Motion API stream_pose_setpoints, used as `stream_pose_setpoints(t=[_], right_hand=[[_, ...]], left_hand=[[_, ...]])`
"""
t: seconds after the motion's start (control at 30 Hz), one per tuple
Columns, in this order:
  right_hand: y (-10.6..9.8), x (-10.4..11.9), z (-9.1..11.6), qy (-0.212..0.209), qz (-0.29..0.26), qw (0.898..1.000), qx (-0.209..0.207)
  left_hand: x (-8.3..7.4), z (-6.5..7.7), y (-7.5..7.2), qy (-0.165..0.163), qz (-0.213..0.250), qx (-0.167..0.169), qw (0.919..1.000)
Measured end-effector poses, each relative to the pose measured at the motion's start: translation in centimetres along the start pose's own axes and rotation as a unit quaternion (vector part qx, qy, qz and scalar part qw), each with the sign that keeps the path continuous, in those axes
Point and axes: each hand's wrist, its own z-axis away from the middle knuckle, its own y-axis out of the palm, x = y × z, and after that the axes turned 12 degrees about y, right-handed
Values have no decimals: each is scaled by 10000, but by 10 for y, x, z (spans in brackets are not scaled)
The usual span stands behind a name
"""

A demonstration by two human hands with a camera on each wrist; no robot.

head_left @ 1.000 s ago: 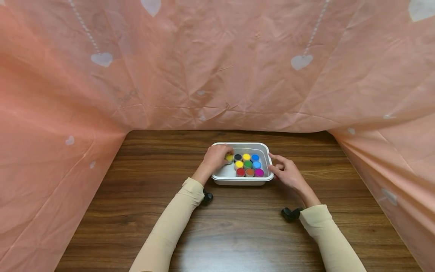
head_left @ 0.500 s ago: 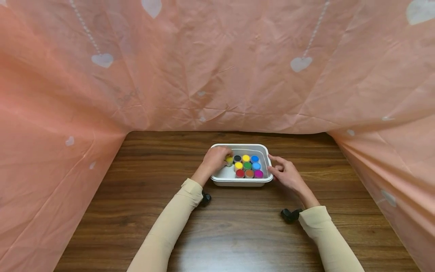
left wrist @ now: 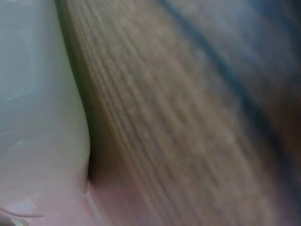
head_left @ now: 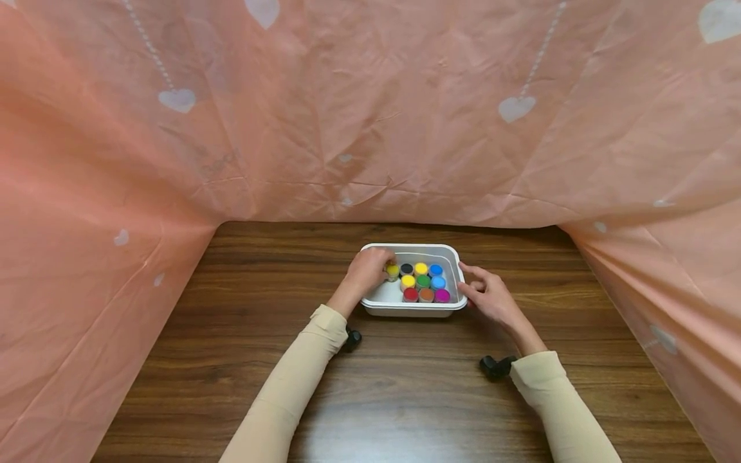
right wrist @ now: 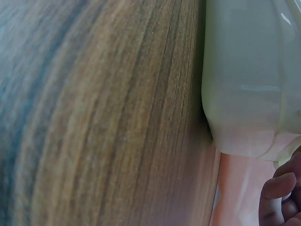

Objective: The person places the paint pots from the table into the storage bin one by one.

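In the head view, a white plastic tub holds small round paint pots with coloured tops. My left hand reaches over its left rim and pinches a yellow pot beside the black one. Its fingertips partly hide this pot. At the opposite end, my right hand grips the tub's right rim with thumb and forefinger, the other fingers curled outside. The right wrist view shows curled fingers beside the tub's pale wall. Only the tub's outer wall and wood show clearly in the left wrist view.
Several other pots stand close together in the tub, among them green, red and purple. The tub stands on a dark wooden table. A pink cloth with white hearts surrounds the back and sides.
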Motion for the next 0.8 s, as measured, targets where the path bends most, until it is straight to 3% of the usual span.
stream_pose_setpoints(t=[0.47,0.63,0.8], right_hand=[[1,-1,-2,-93,-96,9999,-5],[1,0,-1,-56,-99,9999,-3],[1,0,-1,-13,-114,9999,7]], left_hand=[[4,4,-8,257,755,-284,9964],[4,16,-19,327,975,-639,9926],[5,34,-29,360,624,-838,9939]])
